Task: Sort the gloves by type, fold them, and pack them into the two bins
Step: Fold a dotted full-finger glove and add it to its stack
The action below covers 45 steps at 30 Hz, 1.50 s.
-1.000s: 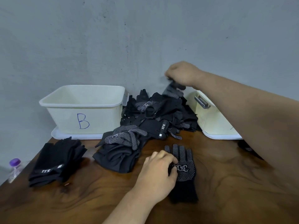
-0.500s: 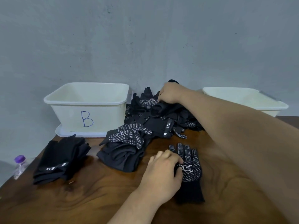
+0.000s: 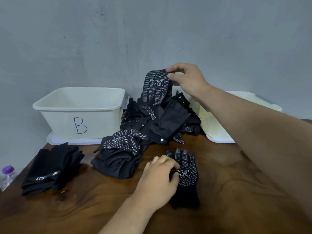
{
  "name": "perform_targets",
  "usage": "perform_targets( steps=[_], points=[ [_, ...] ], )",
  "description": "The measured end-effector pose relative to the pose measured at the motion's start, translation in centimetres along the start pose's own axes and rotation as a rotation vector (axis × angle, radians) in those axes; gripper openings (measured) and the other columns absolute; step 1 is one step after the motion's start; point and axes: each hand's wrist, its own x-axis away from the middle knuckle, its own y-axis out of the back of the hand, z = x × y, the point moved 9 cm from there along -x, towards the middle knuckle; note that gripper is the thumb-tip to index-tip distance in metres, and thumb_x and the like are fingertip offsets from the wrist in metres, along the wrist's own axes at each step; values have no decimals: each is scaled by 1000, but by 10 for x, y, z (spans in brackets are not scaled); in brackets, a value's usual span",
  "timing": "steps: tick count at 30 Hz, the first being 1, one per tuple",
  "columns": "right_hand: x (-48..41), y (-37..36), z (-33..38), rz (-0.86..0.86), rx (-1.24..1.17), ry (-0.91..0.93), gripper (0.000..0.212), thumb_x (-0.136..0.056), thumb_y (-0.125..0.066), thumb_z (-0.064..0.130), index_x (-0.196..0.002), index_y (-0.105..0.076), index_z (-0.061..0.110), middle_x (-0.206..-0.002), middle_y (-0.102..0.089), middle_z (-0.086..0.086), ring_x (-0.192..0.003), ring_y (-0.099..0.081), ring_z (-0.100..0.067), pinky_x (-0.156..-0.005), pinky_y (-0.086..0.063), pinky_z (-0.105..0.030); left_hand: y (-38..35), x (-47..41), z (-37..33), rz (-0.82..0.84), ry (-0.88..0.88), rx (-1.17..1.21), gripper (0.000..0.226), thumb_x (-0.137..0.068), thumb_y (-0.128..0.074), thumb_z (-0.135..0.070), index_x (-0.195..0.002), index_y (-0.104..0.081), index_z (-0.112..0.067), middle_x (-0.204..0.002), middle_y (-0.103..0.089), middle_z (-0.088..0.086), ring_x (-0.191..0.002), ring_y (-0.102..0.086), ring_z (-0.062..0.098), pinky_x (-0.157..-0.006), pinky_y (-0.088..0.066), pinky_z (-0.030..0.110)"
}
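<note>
**Glove sorting, head view.** A dotted glove [image 3: 156, 86], pinched at its cuff by the right hand [image 3: 187, 80], is held fingers-down above the glove pile [image 3: 157, 122]. A second dotted glove [image 3: 185, 171] lies flat on the wooden table [image 3: 84, 208], its edge gripped by the curled left hand [image 3: 157, 183]. The pile is flanked by bin B [image 3: 81, 108] and a second bin [image 3: 214, 132]. Folded plain gloves [image 3: 49, 169] are stacked at left.

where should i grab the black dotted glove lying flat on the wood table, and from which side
Pinch the plain knit cuff of the black dotted glove, coming from the near edge of the wooden table. It lies flat, fingers toward the wall, cuff nearest you and uncovered, so the cuff should lift cleanly.
</note>
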Motion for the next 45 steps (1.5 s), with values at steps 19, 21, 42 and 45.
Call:
perform_targets(
  steps=[19, 21, 42, 45],
  points=[
    [33, -17, -39, 523, 525, -261, 59, -89, -80, 13, -140, -64, 37, -139, -60, 11, -136, -53, -13, -103, -42, -27, 0, 0, 0, -2, -1, 9, 24, -105, -51, -42, -126, -61, -39, -125, -50, -25, -123, -39, -1, -110, -29, 25],
    [56, -34, -44, 765, 673, -196, 76, -83, -88, 17, -147, -57, 45, -151, -51, 15, -142, -43, -8, -113, -34, -25, 0, 0, 1, -2, 3, 6, 24, -105, -51, -42, -127, -61, -39, -125, -50, -25, -124, -39, -1, -111, -29, 26],
    [32, -52, -33, 456, 746, 13, 18, -96, -67, 11, -106, -78, 21, -88, -69, 16, -75, -68, -7, -70, -48, -23, -3, 0, 2, 9, -3, -13, 25, -105, -50, -44, -127, -61, -39, -125, -48, -26, -122, -38, -1, -111, -30, 27],
    [56, -55, -63, 684, 1049, -35, 25, -82, -81, 26, -105, -76, 33, -103, -69, 14, -100, -65, -13, -86, -51, -29, -4, 0, 2, 7, -6, -11, 26, -105, -50, -44, -128, -61, -39, -126, -48, -25, -124, -38, 0, -112, -30, 27]
  ],
)
